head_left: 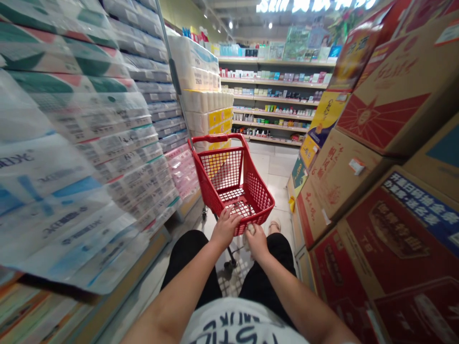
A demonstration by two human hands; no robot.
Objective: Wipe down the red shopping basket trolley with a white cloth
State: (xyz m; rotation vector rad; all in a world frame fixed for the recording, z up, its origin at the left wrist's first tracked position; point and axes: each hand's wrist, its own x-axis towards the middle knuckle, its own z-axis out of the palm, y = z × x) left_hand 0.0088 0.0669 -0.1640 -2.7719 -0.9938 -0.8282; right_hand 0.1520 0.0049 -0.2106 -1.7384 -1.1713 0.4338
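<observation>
A small red plastic shopping cart [264,193] with latticed sides stands in front of my knees, its handle at the far end. Inside, the basket shows only its grid floor. My left hand [226,225] grips the near rim, the fingers hooked over the edge. Just to its right, my right hand [256,240] is closed on a pale crumpled cloth [247,242], pressed against the outside of the near rim. Part of the cloth is hidden by the fingers. A caster wheel [230,263] shows under the basket between my legs.
Wrapped paper packs [118,157] are stacked high along the left. Cardboard cartons [362,167] rise close on the right. Toilet roll packs [204,102] stand beyond the cart on the left. Shelves [276,82] of small boxes and bottles cross the back. A metal pole [174,71] stands left.
</observation>
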